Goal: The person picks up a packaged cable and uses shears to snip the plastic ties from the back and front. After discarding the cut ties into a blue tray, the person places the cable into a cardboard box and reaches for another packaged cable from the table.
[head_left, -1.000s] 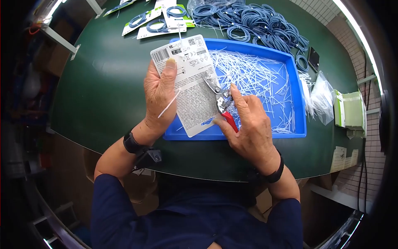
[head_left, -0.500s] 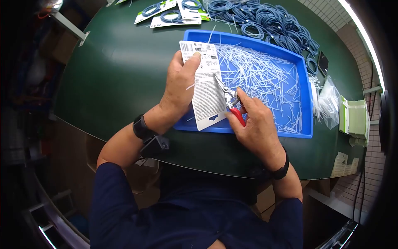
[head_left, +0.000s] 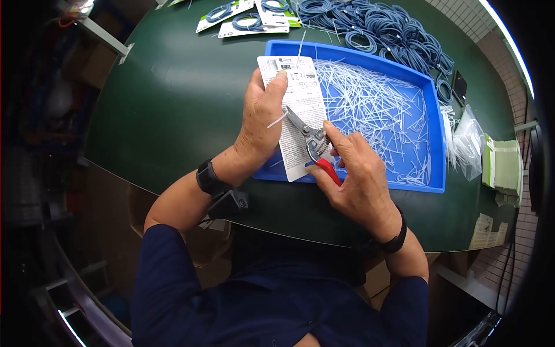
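My left hand (head_left: 263, 113) is closed on a white printed packaging card (head_left: 303, 110), thumb over its upper left part. A white zip tie end (head_left: 277, 120) sticks out at the card's left edge, and another tie tail (head_left: 302, 46) rises from its top. My right hand (head_left: 358, 173) grips red-handled pruning shears (head_left: 315, 140). Their metal blades lie over the card, tips right at the left zip tie end. Beneath both hands is a blue tray (head_left: 437, 144) holding a heap of cut white tie pieces (head_left: 370, 104).
Coiled blue cables (head_left: 393, 34) are piled at the back right. Carded cables (head_left: 248, 23) lie at the back. Along the right side are a dark phone (head_left: 459, 87), a clear plastic bag (head_left: 468, 139) and a stack of cards (head_left: 502, 165) on the green table (head_left: 173, 98).
The shears have moved left across the card, their tips now at the tie end on its left edge. The whole view has shifted slightly.
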A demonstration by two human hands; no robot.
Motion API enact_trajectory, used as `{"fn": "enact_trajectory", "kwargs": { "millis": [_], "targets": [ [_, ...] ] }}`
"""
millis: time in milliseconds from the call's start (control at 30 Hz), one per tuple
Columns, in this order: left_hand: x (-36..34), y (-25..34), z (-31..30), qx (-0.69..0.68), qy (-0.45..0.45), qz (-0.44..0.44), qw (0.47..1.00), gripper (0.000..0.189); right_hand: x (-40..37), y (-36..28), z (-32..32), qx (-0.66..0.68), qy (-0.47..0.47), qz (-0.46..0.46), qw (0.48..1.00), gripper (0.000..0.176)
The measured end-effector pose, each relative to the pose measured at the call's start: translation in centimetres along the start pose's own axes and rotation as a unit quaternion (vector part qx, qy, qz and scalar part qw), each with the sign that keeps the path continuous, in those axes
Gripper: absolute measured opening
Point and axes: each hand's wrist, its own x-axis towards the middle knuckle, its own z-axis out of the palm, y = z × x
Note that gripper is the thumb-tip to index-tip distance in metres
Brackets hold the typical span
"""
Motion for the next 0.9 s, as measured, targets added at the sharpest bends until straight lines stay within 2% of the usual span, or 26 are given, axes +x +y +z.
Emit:
{"fn": "enact_trajectory", "kwargs": {
  "millis": [167, 367, 900],
  "targets": [
    [-0.2, -0.1, 0.23, -0.026, 0.008, -0.009, 1.0, 0.03, -0.12, 0.17, 0.13, 0.028, 0.002, 0.013, 1.0, 0.068],
    [-0.4, -0.64, 0.33, -0.065, 0.011, 0.03, 0.997, 0.027, -0.17, -0.04, 0.02, 0.099, -0.021, 0.042, 0.994, 0.066],
    [0.08, 0.05, 0.34, -0.014, -0.017, 0.014, 1.0, 0.028, -0.37, 0.4, -0.28, 0.06, -0.008, 0.034, 0.998, 0.062]
  ]
}}
